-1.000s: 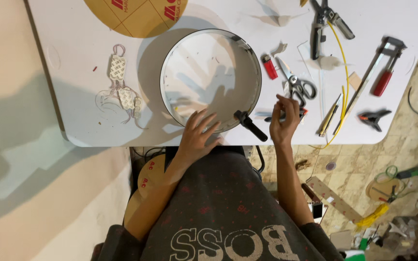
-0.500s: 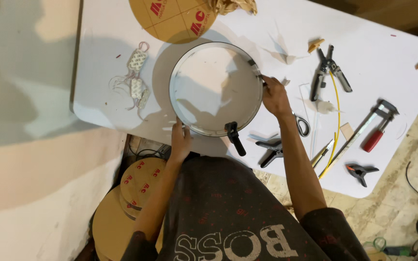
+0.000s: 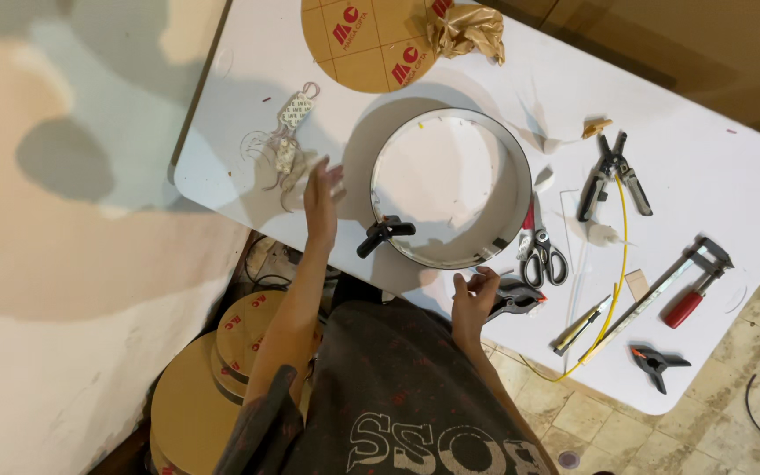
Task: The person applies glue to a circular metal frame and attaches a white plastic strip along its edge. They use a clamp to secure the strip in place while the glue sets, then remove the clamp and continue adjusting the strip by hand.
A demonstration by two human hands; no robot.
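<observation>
Hands work at the near edge of a white table [image 3: 705, 123], either side of a round white hoop [image 3: 450, 186] with a dark rim that lies flat near the table's middle. A black spring clamp [image 3: 384, 234] grips the hoop's near-left rim, seemingly to pinch the band in place. The left hand [image 3: 320, 204] hovers left of the hoop, fingers spread and straight, holding nothing; beyond it lies a small bundle of light modules on thin wires [image 3: 285, 145]. The right hand [image 3: 472, 295] sits just below the hoop's near rim, fingers curled around the handles of a second black clamp [image 3: 514, 297], though how tightly is unclear. Right of the hoop lie scissors [image 3: 543, 255], black pliers [image 3: 610, 171], a yellow wire [image 3: 613, 290] and a red-handled bar clamp [image 3: 683, 290]. Behind the hoop rests a brown paper-covered disc [image 3: 371, 40].
</observation>
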